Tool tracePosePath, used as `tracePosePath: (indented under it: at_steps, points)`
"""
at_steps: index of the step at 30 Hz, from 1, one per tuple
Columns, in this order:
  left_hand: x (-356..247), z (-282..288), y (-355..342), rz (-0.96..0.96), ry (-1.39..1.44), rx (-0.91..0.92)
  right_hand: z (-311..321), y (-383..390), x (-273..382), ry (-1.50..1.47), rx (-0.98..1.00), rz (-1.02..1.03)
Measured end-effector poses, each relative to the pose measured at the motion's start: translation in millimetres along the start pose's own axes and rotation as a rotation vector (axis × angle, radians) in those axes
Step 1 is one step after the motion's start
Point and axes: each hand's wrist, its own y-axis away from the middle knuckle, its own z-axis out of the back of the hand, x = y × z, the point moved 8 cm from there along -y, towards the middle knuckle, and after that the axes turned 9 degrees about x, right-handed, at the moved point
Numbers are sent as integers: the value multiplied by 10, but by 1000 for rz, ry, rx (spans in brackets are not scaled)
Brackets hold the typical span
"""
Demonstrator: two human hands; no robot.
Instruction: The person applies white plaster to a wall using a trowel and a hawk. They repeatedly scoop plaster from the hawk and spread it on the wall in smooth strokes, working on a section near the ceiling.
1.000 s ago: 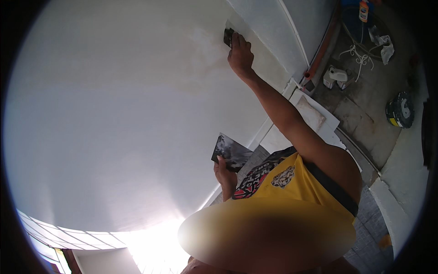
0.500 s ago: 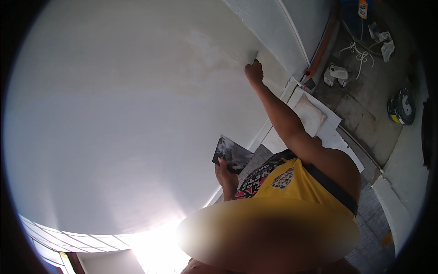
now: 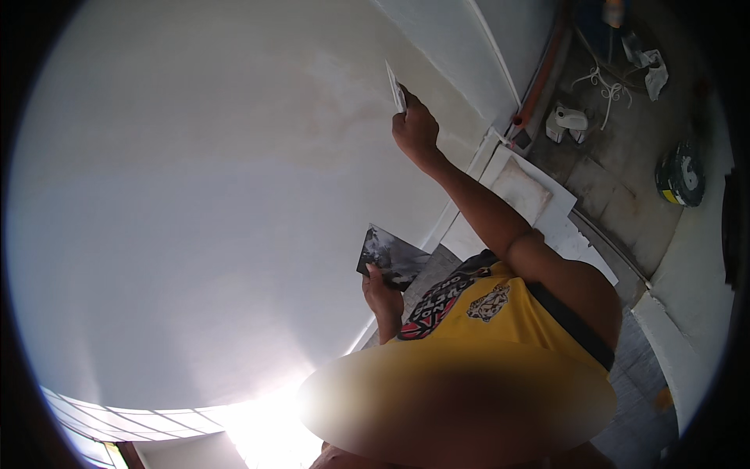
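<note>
My right hand point(image 3: 416, 131) is raised at the end of my outstretched arm, fingers closed round a putty knife point(image 3: 396, 87). Its thin pale blade points up, seen nearly edge-on in front of the large white wall point(image 3: 195, 172); whether it touches the wall I cannot tell. A patchy, dull area point(image 3: 344, 102) shows on the wall to the left of the blade. Lower down, near my chest, my left hand point(image 3: 383, 295) grips a dark flat board point(image 3: 391, 254) smeared with grey and white, its thumb lying over the edge.
White sheets point(image 3: 566, 227) and a stained pale pad point(image 3: 522, 190) lie along the wall's foot at right. Beyond them are white jugs point(image 3: 566, 121), a white scrolled metal stand point(image 3: 605, 92), a dark bucket point(image 3: 680, 176) and an orange-brown pipe point(image 3: 539, 74). Bright light comes in at lower left.
My right hand has moved left and slightly down with the putty knife, whose blade has turned more edge-on. My left hand and the board have shifted only a little.
</note>
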Motion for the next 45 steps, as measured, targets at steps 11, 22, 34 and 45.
tracePosePath:
  at_steps: [11,22,34,45]
  points:
    - [33,11,-28,13,90,28,-673,-506,-1506,-66,90,-536]
    - [24,15,-50,11,43,66,197,-112,720,161,-65,275]
    - [-33,-121,2,-22,168,53,374,-1000,-138,173,-352,8]
    - [-88,-154,-7,-33,70,84,-230,203,-917,28,-104,-120]
